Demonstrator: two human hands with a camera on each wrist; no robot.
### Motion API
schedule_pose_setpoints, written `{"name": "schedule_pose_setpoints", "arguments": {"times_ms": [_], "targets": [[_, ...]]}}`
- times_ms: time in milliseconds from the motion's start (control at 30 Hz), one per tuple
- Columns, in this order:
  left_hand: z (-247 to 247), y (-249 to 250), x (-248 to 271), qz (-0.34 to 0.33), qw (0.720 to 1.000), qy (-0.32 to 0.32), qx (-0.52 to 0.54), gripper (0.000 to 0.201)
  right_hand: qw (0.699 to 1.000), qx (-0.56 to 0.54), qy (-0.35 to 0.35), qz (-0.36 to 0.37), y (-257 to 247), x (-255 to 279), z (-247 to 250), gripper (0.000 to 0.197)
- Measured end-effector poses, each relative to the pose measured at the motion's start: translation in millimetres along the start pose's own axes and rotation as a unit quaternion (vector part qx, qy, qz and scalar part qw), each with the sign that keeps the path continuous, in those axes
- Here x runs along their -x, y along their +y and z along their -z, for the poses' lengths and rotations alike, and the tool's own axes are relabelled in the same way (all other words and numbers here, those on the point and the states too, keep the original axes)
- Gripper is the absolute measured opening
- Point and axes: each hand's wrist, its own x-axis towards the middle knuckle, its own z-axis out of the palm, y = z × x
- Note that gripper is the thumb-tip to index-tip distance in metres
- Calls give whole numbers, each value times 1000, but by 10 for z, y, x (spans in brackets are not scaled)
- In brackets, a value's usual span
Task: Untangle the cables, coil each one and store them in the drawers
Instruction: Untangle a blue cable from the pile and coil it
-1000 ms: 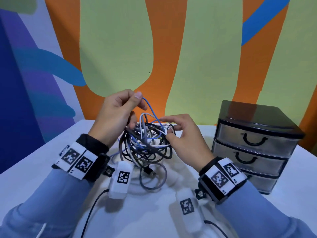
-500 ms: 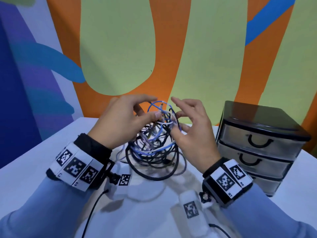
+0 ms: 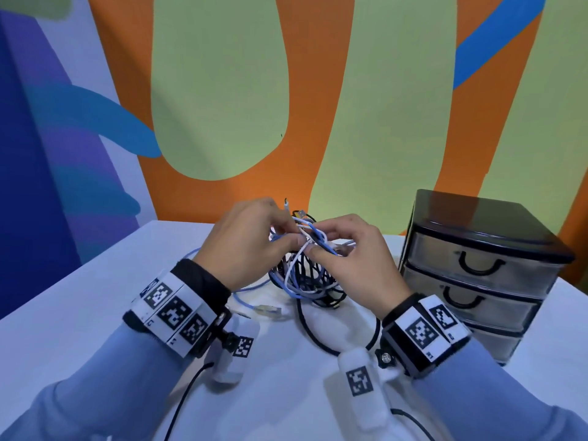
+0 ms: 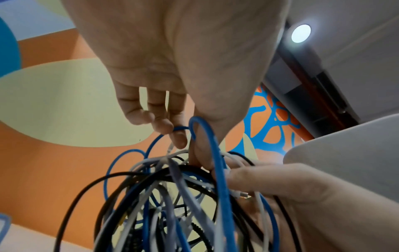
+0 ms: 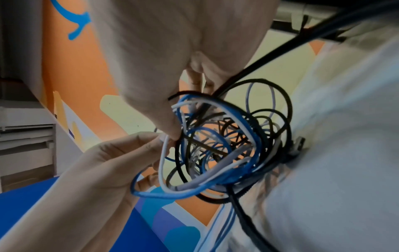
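A tangle of blue, white, grey and black cables rests on the white table, its top lifted between my hands. My left hand pinches a blue cable loop at the top of the tangle. My right hand faces it, thumb and fingers pinching a white cable among the strands. The fingertips of both hands nearly touch. A black three-drawer unit stands to the right with all its drawers closed.
A blue cable end with a clear plug lies on the table below my left wrist. A black cable loop trails toward me. The painted wall runs right behind the table.
The bundle has come down from mid-air onto the table. My hands have closed together on its top strands. A blue plug end and a black loop now lie loose in front.
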Motion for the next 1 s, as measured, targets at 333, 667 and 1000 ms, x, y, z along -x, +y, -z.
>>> {"name": "schedule_pose_setpoints", "arguments": {"times_ms": [333, 667, 1000], "targets": [[72, 13, -2, 52, 979, 2, 199, 14, 994, 22, 36, -105, 124, -86, -20, 28], [185, 145, 3, 147, 866, -33, 477, 10, 993, -21, 1, -113, -6, -78, 73, 24], [152, 85, 1, 70, 975, -14, 213, 21, 984, -119, -49, -126, -66, -47, -2, 24]]}}
